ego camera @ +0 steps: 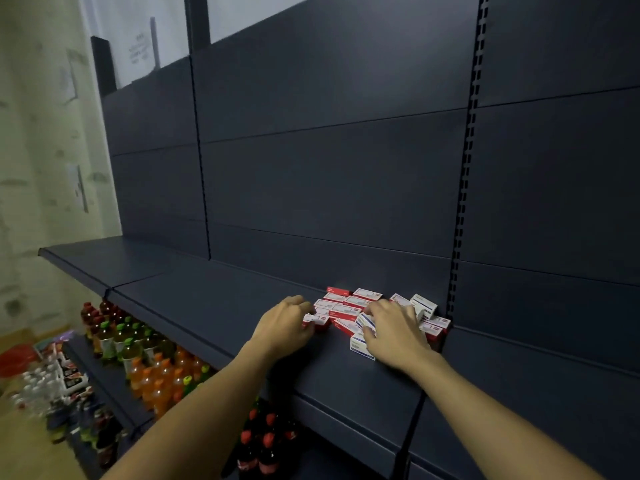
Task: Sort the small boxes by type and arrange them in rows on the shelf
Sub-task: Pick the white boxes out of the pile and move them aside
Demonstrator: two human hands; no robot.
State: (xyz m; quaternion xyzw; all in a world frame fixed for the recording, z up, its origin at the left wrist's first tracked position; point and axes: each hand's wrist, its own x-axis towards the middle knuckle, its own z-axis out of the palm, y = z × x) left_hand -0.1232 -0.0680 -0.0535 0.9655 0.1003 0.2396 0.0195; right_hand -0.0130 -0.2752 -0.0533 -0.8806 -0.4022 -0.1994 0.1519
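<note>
- Nearest me, the white and blue box lies at the front of the pile, under the fingers of my right hand. The right hand curls over a second blue-striped box. I'd lift one at a time so the types stay apart.
- My left hand has its fingertips pinching the red and white box at the pile's left edge. I'd slide it left along the dark shelf, where bare room shows for a row.
- Behind both hands the red and white boxes lie flat and overlapping, unsorted. I judge the sorting barely begun.
- Farthest back, a white box stands tilted against the back panel. I'd steady it before pulling neighbours, or it may topple.
- Below the shelf, drink bottles stand in rows. A dropped box would land among them.
</note>
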